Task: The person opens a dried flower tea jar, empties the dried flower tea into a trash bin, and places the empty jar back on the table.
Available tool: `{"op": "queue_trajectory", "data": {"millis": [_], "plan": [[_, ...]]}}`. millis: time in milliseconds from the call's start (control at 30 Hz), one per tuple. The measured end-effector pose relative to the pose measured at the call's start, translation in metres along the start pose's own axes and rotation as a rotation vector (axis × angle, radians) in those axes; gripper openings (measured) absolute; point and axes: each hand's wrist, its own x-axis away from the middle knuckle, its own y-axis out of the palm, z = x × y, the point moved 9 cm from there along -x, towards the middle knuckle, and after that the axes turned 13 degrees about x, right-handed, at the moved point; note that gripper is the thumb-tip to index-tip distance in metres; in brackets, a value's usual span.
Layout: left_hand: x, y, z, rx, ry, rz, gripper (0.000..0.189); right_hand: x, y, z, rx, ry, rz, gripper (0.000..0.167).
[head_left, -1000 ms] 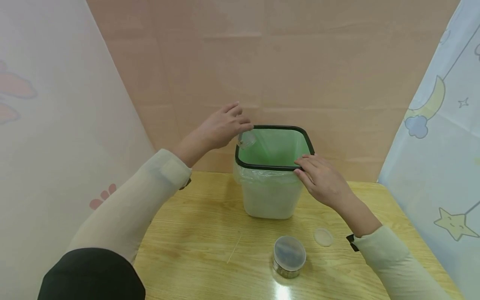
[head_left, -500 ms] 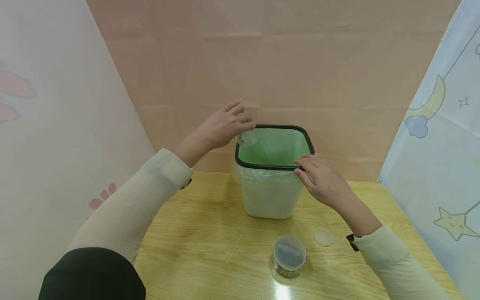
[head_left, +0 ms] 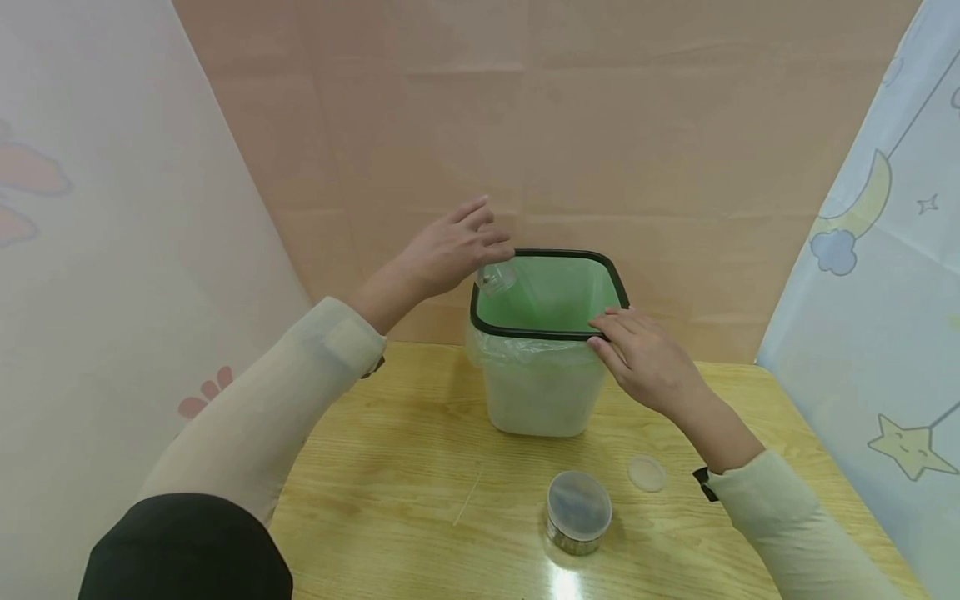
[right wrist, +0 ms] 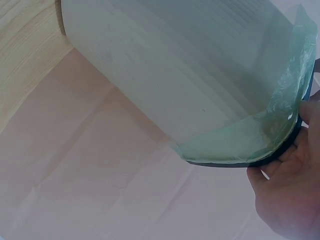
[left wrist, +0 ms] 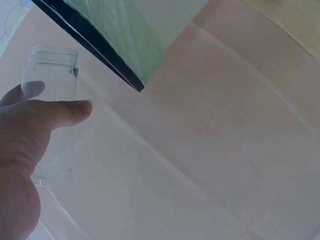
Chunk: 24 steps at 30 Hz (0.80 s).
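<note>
My left hand [head_left: 453, 254] grips a clear screw-neck jar [left wrist: 60, 150], thumb and fingers wrapped round its body. The jar is tipped with its threaded mouth over the left side of a pale waste bin [head_left: 536, 392]. A small dark bit [left wrist: 74, 72] shows near the jar's neck; otherwise the jar looks see-through. A black ring [head_left: 540, 335] runs round the bin's top over a pale green bag [head_left: 555, 292]. At the near right corner my right hand [head_left: 648, 358] holds this rim, thumb outside and fingers over the top.
In front of the bin stands a short round metal tin [head_left: 577, 510] with a translucent top. A thin clear disc [head_left: 647, 473] lies to its right, and a slim pale stick [head_left: 468, 498] to its left. A peach backdrop [head_left: 525, 125] rises behind the wooden table [head_left: 375, 500].
My left hand, with the jar, has shifted slightly up and to the right over the bin. The right hand stays on the rim, and the bin has not moved.
</note>
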Motion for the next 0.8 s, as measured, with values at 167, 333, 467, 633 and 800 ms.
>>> {"op": "queue_trajectory", "data": {"millis": [167, 333, 467, 633, 800], "plan": [[0.0, 0.001, 0.001, -0.024, 0.012, 0.004, 0.058, 0.0, 0.001, 0.0, 0.0, 0.003, -0.007, 0.038], [-0.002, 0.0, 0.002, -0.052, 0.012, 0.006, 0.06, 0.0, 0.0, 0.0, 0.006, -0.006, 0.008, 0.037], [-0.003, -0.003, 0.005, -0.081, 0.027, 0.038, 0.06, -0.001, 0.0, 0.0, 0.006, -0.009, 0.012, 0.036], [-0.004, -0.007, 0.009, -0.116, 0.062, 0.081, 0.057, -0.001, 0.001, 0.0, 0.001, 0.0, -0.003, 0.037], [-0.004, -0.007, 0.011, -0.124, 0.07, 0.076, 0.059, -0.001, 0.001, 0.0, -0.003, 0.003, -0.003, 0.037]]}}
